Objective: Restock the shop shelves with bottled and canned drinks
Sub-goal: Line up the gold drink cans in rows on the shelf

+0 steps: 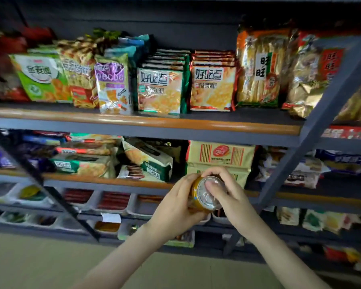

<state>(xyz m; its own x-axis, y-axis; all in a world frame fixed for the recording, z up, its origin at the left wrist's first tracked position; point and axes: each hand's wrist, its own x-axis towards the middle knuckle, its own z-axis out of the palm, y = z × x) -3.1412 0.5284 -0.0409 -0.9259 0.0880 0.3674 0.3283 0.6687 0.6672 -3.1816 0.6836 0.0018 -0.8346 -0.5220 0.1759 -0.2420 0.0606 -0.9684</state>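
a: where is the drink?
b: the gold can [206,202] is in the air in front of the shelving, just below the front edge of the middle shelf [113,181]. it is tilted so its silver pull-tab lid faces the camera.
a: and the hands?
b: both grip it. the left hand [175,207] cups it from the left and beneath, fingers curled round the gold side. the right hand [229,195] comes from the right, fingers arched over the top rim, thumb pressed on the lid.
a: what is behind them?
b: on the middle shelf, right behind the hands, two yellow biscuit packs [220,153] lie stacked. to their left, green-and-white cracker packs [148,161] lean or lie flat.
a: higher up?
b: the top shelf [154,122] has an orange strip along its front edge. green-trimmed cracker packets [159,90] stand in a row near its middle, red-trimmed cracker packets [213,88] touch them on the right, and tall rice cracker bags [258,67] stand towards the right end.
a: lower down?
b: white trays [113,201] sit in a row under the middle shelf; their contents are too blurred to name. a grey diagonal brace [321,113] crosses the right end of the unit, and pale floor [40,257] shows at the bottom left.
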